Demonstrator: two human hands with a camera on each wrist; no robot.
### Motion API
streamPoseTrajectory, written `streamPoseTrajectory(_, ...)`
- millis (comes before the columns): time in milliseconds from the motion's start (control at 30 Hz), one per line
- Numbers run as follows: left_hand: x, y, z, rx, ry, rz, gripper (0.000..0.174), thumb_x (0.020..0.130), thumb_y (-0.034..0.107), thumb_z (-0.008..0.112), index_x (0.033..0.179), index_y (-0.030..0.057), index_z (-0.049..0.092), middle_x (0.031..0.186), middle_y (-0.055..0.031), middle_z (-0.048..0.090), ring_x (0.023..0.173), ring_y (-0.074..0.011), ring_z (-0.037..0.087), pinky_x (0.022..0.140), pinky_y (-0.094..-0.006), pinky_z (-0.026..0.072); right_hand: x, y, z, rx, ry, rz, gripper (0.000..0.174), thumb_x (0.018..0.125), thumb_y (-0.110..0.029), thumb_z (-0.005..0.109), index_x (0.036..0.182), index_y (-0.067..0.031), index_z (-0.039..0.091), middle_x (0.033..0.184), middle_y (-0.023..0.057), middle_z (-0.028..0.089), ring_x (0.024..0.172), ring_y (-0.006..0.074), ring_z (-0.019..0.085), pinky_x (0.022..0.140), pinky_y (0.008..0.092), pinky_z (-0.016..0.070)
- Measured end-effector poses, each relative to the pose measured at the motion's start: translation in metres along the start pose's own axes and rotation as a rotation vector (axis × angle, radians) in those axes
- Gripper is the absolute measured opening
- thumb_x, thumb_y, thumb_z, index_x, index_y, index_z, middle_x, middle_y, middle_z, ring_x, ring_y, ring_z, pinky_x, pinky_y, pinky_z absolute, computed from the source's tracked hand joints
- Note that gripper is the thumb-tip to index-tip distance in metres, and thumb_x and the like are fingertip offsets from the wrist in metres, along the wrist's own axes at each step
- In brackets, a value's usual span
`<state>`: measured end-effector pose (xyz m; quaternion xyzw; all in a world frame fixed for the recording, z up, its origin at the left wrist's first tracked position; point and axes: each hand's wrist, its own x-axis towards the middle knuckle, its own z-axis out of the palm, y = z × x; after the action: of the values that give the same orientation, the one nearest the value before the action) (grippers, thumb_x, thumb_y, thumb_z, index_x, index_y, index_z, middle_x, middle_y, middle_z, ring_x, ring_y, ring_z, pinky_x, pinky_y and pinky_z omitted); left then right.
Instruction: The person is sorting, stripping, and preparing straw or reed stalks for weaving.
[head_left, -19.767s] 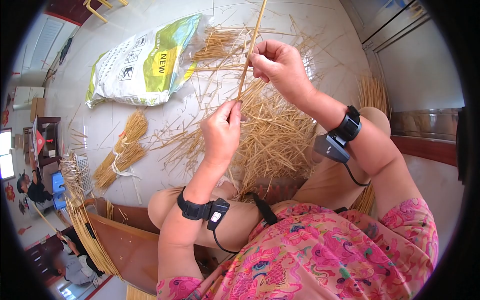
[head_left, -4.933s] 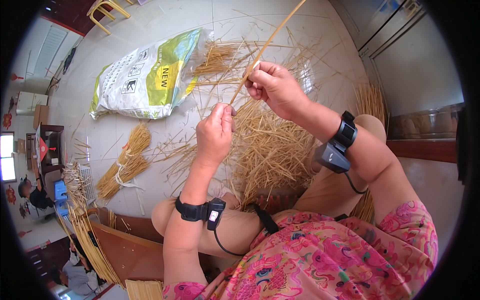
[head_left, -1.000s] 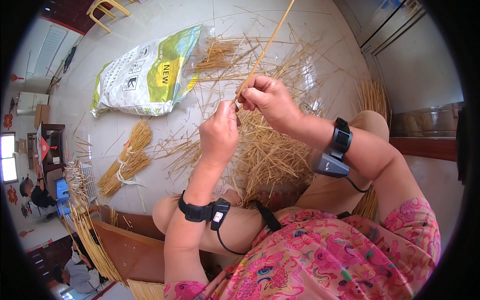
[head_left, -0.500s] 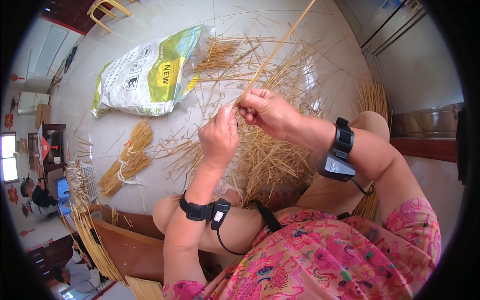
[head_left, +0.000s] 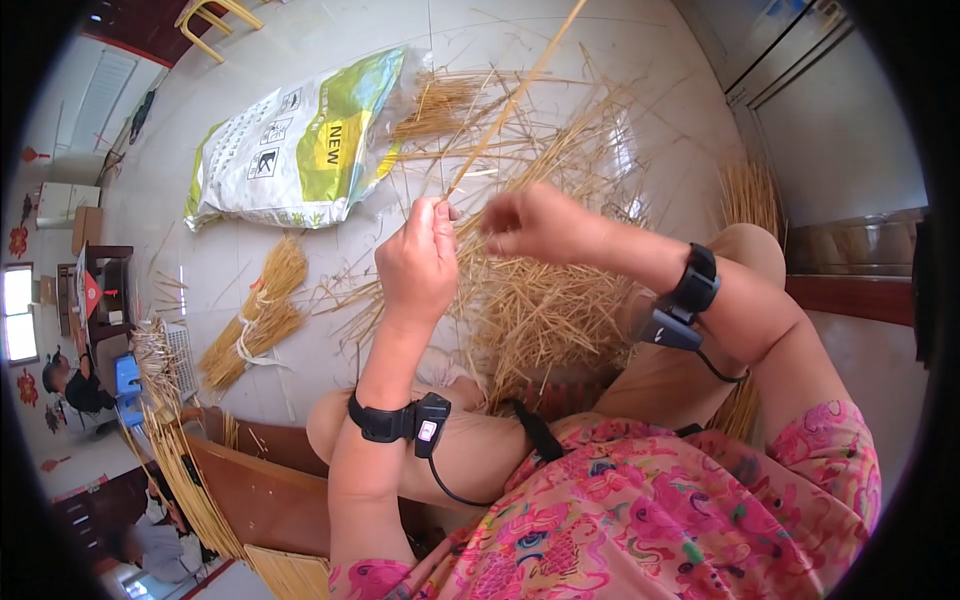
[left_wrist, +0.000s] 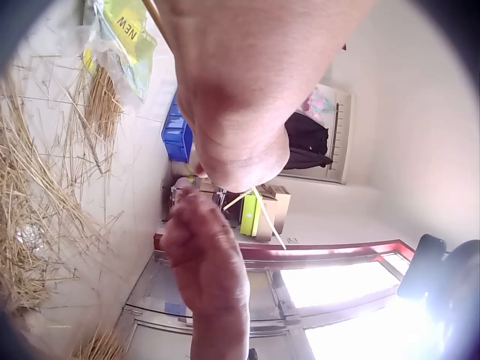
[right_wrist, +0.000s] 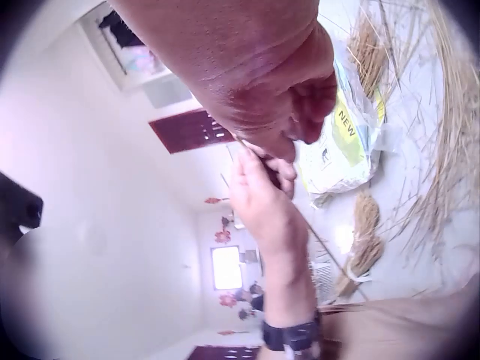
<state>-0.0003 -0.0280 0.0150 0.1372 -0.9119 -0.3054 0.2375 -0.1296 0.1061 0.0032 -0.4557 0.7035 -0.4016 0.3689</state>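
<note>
A long thin straw stalk slants up and right from the left hand, whose thumb and fingers pinch its lower end. The right hand is just to the right, blurred, with its fingers bent and apart from the stalk in the head view. From the right wrist view, the left hand shows beyond the near right hand. In the left wrist view pale strips stick out below the left hand. Under the hands lies a loose straw heap.
A green and white bag lies on the tiled floor, above a tied straw bundle. More straw stands by the metal door at right. A brown board and long stalks are at lower left. Two people are in the left background.
The right hand has come off the stalk and moved right, away from the left hand. With the stalk still pinched, the left hand has shifted slightly left.
</note>
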Motion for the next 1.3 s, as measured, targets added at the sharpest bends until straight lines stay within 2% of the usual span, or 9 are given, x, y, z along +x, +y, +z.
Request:
streamPoseTrajectory(133,-0.001,-0.001,0.003,-0.030,-0.007,-0.028,0.013,0.094,0.015,0.048,0.087,0.0061,0.053,0.062,-0.0103,0.060,0.056,-0.0312,0.060,0.049,-0.0396,0.0445,0.003,-0.028,-0.005,0.778,0.291,-0.025,0.019,0.080,-0.015,0.071,0.089,-0.0018,0.062,0.072,0.0006,0.061,0.065,0.0063,0.054,0.057,0.0212,0.0440)
streamPoseTrajectory(167,-0.002,0.002,0.004,-0.054,-0.021,-0.043,0.013,0.094,0.015,0.047,0.087,0.0058,0.052,0.061,-0.0105,0.059,0.056,-0.0317,0.060,0.049,-0.0396,0.0444,0.004,-0.025,-0.005,0.752,0.270,-0.048,0.016,0.083,-0.015,0.068,0.093,-0.0037,0.063,0.077,-0.0001,0.061,0.068,0.0067,0.056,0.057,0.0198,0.0426)
streamPoseTrajectory(267,-0.004,0.003,0.009,-0.172,-0.054,-0.102,0.026,0.099,0.018,0.041,0.081,0.0023,0.050,0.055,-0.0046,0.052,0.049,-0.0125,0.052,0.048,-0.0276,0.0406,0.006,-0.022,0.001,0.805,0.312,-0.077,0.013,0.084,-0.015,0.067,0.090,-0.0033,0.063,0.077,0.0012,0.062,0.067,0.0073,0.056,0.057,0.0194,0.0430)
streamPoseTrajectory(467,-0.002,0.010,0.003,-0.308,-0.139,-0.158,0.028,0.099,0.019,0.040,0.079,0.0016,0.050,0.057,-0.0043,0.051,0.049,-0.0099,0.049,0.048,-0.0261,0.0398,0.002,-0.025,0.000,0.780,0.366,-0.073,0.010,0.085,-0.009,0.062,0.083,0.0011,0.062,0.074,0.0041,0.062,0.066,0.0087,0.059,0.061,0.0232,0.0489)
streamPoseTrajectory(767,-0.001,0.010,-0.003,-0.473,-0.232,-0.154,0.029,0.100,0.019,0.039,0.079,0.0019,0.048,0.059,-0.0027,0.051,0.052,-0.0076,0.047,0.048,-0.0232,0.0388,0.005,-0.020,0.004,1.103,0.198,-0.004,0.010,0.087,-0.012,0.059,0.082,-0.0026,0.061,0.068,0.0022,0.059,0.058,0.0096,0.054,0.055,0.0214,0.0451)
streamPoseTrajectory(867,-0.001,0.012,-0.006,-0.496,-0.217,-0.119,0.030,0.100,0.020,0.038,0.079,0.0018,0.048,0.059,-0.0026,0.050,0.052,-0.0068,0.047,0.049,-0.0219,0.0385,0.005,-0.010,0.009,0.943,0.198,0.144,0.013,0.084,-0.015,0.063,0.079,-0.0024,0.064,0.069,0.0053,0.062,0.063,0.0093,0.058,0.056,0.0223,0.0459)
streamPoseTrajectory(1067,0.002,0.012,-0.011,-0.503,-0.223,-0.157,0.030,0.101,0.021,0.037,0.081,0.0017,0.050,0.058,-0.0015,0.051,0.053,-0.0060,0.047,0.049,-0.0214,0.0377,-0.007,-0.014,-0.012,-0.674,-0.472,0.152,0.024,0.071,-0.024,0.075,0.074,-0.0011,0.068,0.076,0.0112,0.067,0.073,0.0122,0.063,0.063,0.0293,0.0492)
streamPoseTrajectory(1200,0.002,0.004,-0.009,-0.487,-0.248,-0.156,0.030,0.100,0.022,0.038,0.083,0.0012,0.052,0.059,-0.0016,0.052,0.052,-0.0056,0.046,0.049,-0.0213,0.0375,0.002,-0.019,-0.029,0.032,0.021,-0.025,0.029,0.074,-0.024,0.076,0.089,-0.0004,0.067,0.074,0.0071,0.066,0.069,0.0126,0.061,0.062,0.0281,0.0484)
streamPoseTrajectory(1300,0.002,0.004,-0.010,-0.473,-0.284,-0.180,0.029,0.100,0.022,0.039,0.084,0.0008,0.052,0.060,-0.0016,0.053,0.052,-0.0056,0.046,0.049,-0.0213,0.0374,0.008,-0.019,-0.023,0.562,0.095,-0.105,0.018,0.084,-0.016,0.067,0.092,-0.0002,0.064,0.074,0.0042,0.065,0.068,0.0092,0.059,0.060,0.0237,0.0472)
